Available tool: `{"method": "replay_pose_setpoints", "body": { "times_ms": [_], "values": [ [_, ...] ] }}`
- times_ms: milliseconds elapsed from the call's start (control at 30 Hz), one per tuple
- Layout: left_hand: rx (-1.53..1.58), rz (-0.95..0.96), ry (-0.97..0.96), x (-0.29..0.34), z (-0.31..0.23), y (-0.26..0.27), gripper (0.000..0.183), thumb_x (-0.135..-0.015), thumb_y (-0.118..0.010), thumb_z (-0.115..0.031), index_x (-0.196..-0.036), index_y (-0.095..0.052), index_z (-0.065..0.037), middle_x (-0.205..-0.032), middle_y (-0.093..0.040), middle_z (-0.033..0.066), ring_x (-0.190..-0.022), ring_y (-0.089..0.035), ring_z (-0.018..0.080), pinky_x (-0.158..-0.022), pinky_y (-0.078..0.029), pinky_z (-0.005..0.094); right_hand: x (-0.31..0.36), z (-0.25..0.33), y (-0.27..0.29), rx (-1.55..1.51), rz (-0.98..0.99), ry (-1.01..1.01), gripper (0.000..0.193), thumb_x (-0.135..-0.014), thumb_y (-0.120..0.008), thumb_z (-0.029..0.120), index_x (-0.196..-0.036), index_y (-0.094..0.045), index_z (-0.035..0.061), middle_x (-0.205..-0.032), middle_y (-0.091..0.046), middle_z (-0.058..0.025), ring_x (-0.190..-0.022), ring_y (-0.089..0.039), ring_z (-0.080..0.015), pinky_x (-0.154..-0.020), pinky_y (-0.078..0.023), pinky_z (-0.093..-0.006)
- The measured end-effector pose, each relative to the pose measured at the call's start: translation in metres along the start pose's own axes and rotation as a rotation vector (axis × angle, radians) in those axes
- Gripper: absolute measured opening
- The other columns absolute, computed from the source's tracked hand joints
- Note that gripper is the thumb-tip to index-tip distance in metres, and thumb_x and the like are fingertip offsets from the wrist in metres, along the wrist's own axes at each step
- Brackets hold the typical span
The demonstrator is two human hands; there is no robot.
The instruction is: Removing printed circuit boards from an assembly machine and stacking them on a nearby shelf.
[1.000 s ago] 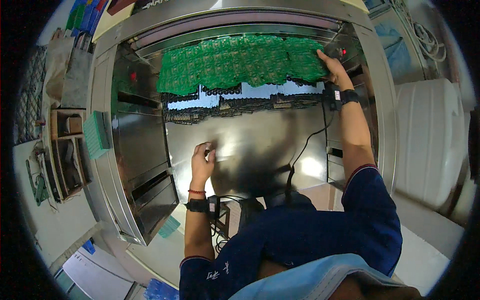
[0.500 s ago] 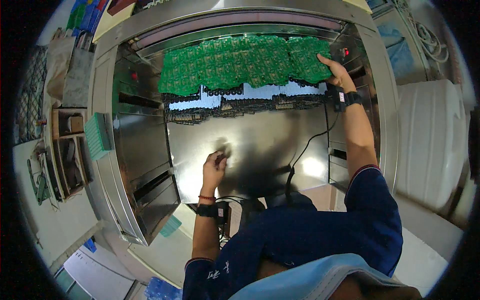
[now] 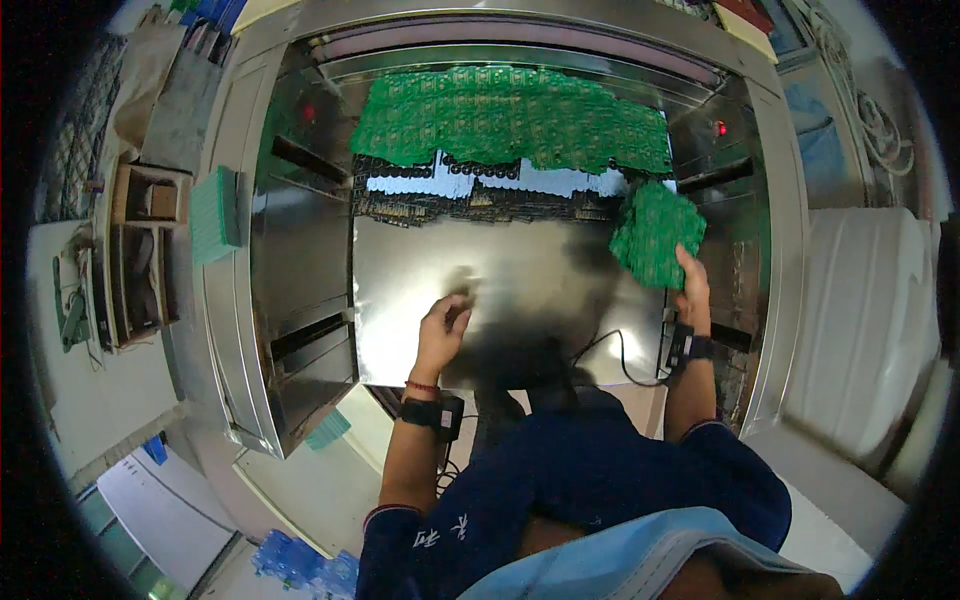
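My right hand [image 3: 692, 285] grips a small stack of green circuit boards [image 3: 657, 232] along its right edge, thumb on top, with the fingers beneath hidden. The stack is over the right side of the bare metal work surface [image 3: 520, 255]. Farther back, a wide row of green circuit boards [image 3: 490, 115] lies overlapped across the recess. In front of that row are rows of flat black parts [image 3: 480, 205] with pale, shiny patches between them. My left hand [image 3: 442, 330] hovers above the near left of the metal surface, fingers loosely bent, thumb apart, holding nothing that I can see.
Metal side walls with dark slots enclose the recess, and a pinkish tube [image 3: 520, 37] runs along its back. A green ribbed block [image 3: 215, 215] rests on the left frame. To the right stands a large white plastic container [image 3: 850, 335]. A cable trails from my right wrist.
My right hand has come nearer, carrying a stack of boards away from the right end of the green row. The left hand stays over the metal surface. The whole view has shifted slightly.
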State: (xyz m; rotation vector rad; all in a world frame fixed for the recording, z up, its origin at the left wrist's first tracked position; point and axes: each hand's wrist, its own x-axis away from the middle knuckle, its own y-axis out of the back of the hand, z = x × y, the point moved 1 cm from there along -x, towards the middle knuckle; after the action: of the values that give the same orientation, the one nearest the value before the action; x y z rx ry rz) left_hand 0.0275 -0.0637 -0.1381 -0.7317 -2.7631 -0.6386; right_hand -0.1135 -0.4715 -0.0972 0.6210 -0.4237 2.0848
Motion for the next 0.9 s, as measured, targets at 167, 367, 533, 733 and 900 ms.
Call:
{"method": "replay_pose_setpoints", "body": {
  "times_ms": [167,367,533,733,900],
  "values": [
    [0.171,-0.011,0.0,0.0,-0.007,-0.01,0.041,-0.076,-0.069,-0.011,-0.112,-0.052,-0.001,-0.101,-0.06,0.0109,-0.09,-0.058,0.0181,-0.079,-0.047,0.0273,0.04,-0.004,-0.046,0.289,0.116,-0.07,0.052,-0.074,-0.071,0.023,-0.114,-0.05,-0.0021,-0.105,-0.059,-0.0096,-0.088,-0.059,-0.0228,-0.079,-0.046,-0.0319],
    [-0.031,-0.06,-0.169,-0.002,-0.009,-0.012,0.086,-0.063,-0.079,-0.023,-0.131,-0.031,0.001,-0.125,-0.043,0.0205,-0.114,-0.045,0.0315,-0.096,-0.038,0.038,0.049,-0.033,-0.176,1.094,0.827,0.511,0.054,-0.071,-0.07,0.023,-0.113,-0.048,-0.0027,-0.103,-0.059,-0.0125,-0.093,-0.058,-0.0279,-0.079,-0.046,-0.0384],
    [-0.16,-0.224,-0.187,0.012,0.002,0.001,0.109,-0.052,-0.083,-0.015,-0.137,-0.017,0.0,-0.131,-0.034,0.024,-0.121,-0.034,0.0385,-0.102,-0.031,0.041,0.092,-0.084,-0.241,1.623,1.014,1.141,0.055,-0.063,-0.066,0.02,-0.111,-0.048,0.001,-0.099,-0.055,-0.0121,-0.095,-0.054,-0.0258,-0.081,-0.044,-0.0386],
    [-0.177,-0.329,-0.303,0.012,0.005,0.006,0.102,-0.051,-0.081,-0.008,-0.134,-0.023,-0.001,-0.131,-0.035,0.0216,-0.119,-0.036,0.0387,-0.1,-0.033,0.0411,0.102,-0.108,-0.238,1.66,1.009,1.266,0.061,-0.066,-0.067,0.02,-0.119,-0.042,0.0017,-0.105,-0.054,-0.0122,-0.097,-0.053,-0.0264,-0.084,-0.042,-0.0401],
    [-0.307,-0.21,-0.35,0.013,0.017,0.009,0.086,-0.052,-0.081,-0.008,-0.127,-0.037,-0.004,-0.131,-0.036,0.019,-0.118,-0.038,0.0379,-0.098,-0.036,0.0411,0.102,-0.101,-0.228,1.551,0.96,1.173,0.078,-0.062,-0.072,0.028,-0.127,-0.035,0.0044,-0.116,-0.049,-0.0159,-0.107,-0.048,-0.031,-0.092,-0.037,-0.0414]
  ]
}}
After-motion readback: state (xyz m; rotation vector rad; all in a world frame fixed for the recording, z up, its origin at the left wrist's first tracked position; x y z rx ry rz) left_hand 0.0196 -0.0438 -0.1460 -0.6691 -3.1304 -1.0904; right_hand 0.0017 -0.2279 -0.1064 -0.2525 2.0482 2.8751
